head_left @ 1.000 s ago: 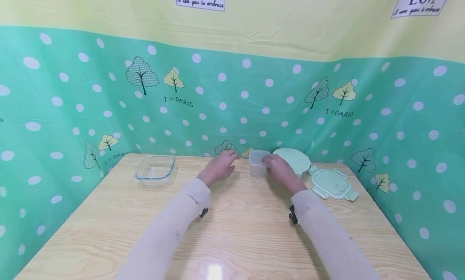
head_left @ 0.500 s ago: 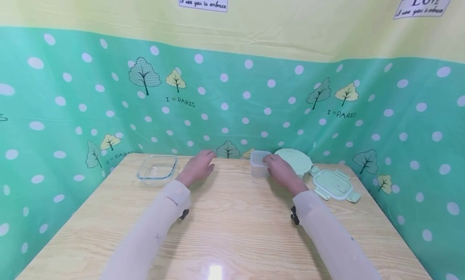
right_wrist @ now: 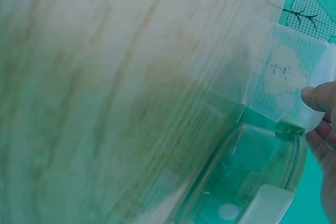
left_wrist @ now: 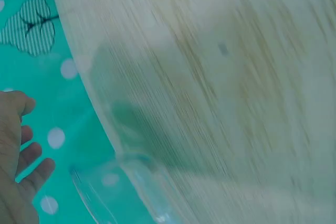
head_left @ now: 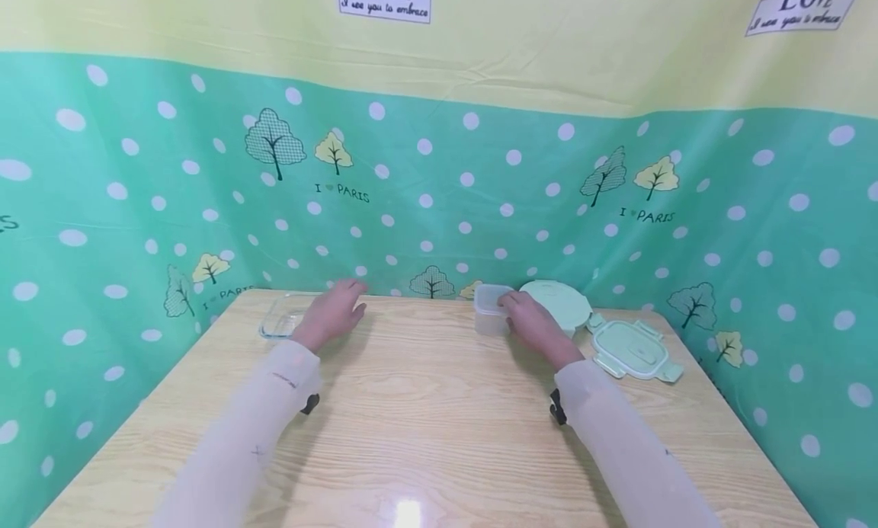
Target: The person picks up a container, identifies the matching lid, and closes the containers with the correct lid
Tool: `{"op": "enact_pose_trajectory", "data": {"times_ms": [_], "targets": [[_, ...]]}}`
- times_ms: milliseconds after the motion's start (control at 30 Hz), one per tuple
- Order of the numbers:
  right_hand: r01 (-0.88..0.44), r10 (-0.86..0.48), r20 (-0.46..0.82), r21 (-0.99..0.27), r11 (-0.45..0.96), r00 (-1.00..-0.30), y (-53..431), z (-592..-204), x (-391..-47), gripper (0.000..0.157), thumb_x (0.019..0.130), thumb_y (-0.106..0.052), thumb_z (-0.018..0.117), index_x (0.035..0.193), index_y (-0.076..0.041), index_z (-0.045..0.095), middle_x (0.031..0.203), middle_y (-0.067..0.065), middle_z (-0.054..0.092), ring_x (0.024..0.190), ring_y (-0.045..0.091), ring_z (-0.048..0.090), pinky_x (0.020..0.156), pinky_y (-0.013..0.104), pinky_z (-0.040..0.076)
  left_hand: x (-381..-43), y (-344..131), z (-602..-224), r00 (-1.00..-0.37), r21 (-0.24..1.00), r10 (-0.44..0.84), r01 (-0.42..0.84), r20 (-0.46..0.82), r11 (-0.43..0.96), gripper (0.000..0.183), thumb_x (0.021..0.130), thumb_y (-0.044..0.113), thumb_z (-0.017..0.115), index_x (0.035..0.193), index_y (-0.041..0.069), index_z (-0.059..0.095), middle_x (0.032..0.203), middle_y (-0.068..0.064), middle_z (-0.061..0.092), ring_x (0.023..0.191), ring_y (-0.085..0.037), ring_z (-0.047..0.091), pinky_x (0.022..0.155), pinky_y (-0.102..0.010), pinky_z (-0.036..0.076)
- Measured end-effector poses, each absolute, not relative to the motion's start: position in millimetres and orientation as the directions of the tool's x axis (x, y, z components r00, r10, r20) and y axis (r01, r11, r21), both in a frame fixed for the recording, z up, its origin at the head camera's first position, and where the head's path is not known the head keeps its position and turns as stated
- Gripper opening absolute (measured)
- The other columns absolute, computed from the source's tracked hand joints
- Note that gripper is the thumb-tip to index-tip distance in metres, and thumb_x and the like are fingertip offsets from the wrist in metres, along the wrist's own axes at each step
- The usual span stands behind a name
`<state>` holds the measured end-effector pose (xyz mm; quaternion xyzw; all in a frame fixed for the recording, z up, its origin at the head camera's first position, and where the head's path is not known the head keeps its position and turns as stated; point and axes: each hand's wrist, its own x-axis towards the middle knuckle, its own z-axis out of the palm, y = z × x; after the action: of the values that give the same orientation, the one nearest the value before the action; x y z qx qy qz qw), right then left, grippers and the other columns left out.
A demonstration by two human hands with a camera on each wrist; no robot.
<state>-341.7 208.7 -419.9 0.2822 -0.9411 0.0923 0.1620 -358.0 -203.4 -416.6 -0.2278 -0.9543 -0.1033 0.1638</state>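
Observation:
In the head view my right hand (head_left: 535, 328) grips a small see-through plastic container (head_left: 489, 318) by its right side at the back of the table. The right wrist view shows the thumb against the face of this ribbed container (right_wrist: 281, 66), with the fingers at its edge. My left hand (head_left: 332, 313) hovers at the back left, fingers spread loosely and holding nothing. It overlaps a square glass dish (head_left: 277, 324) in the head view, hiding its right part. In the left wrist view the dish's corner (left_wrist: 149, 184) lies below and to the right of the fingers.
Right beside the plastic container stands a clear container with a round pale green lid (head_left: 562, 305). A loose pale green clip lid (head_left: 629, 349) lies at the right on the wooden table (head_left: 425, 421). A patterned green curtain (head_left: 439, 185) hangs behind the table's back edge.
My left hand has moved left, from near the middle of the table's back to over the square glass dish. My right hand stays on the plastic container.

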Motion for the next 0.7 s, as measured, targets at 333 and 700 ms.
{"op": "enact_pose_trajectory", "data": {"times_ms": [333,700], "targets": [[-0.572,-0.512,0.368,-0.069,0.817,-0.776,208,-420,-342,0.031,0.091,0.008,0.068,0.121,0.004,0.064,0.123,0.021,0.065,0.113,0.036,0.062,0.099,0.046,0.055,-347,-242,-408,-0.887,0.167,0.287,0.364,0.362,0.916,0.041,0.106,0.024,0.055,0.133,-0.007,0.057,0.133,-0.026,0.059,0.126,-0.045,0.054,0.105,-0.059,0.049],[-0.564,-0.508,0.357,-0.069,0.823,-0.784,207,-420,-342,0.031,0.092,0.006,0.068,0.122,0.003,0.064,0.123,0.019,0.065,0.111,0.034,0.062,0.098,0.045,0.056,-330,-300,-419,-0.934,0.162,0.143,0.205,0.328,0.965,0.049,0.109,0.027,0.041,0.141,-0.010,0.047,0.141,-0.035,0.047,0.130,-0.055,0.044,0.103,-0.070,0.044]]}}
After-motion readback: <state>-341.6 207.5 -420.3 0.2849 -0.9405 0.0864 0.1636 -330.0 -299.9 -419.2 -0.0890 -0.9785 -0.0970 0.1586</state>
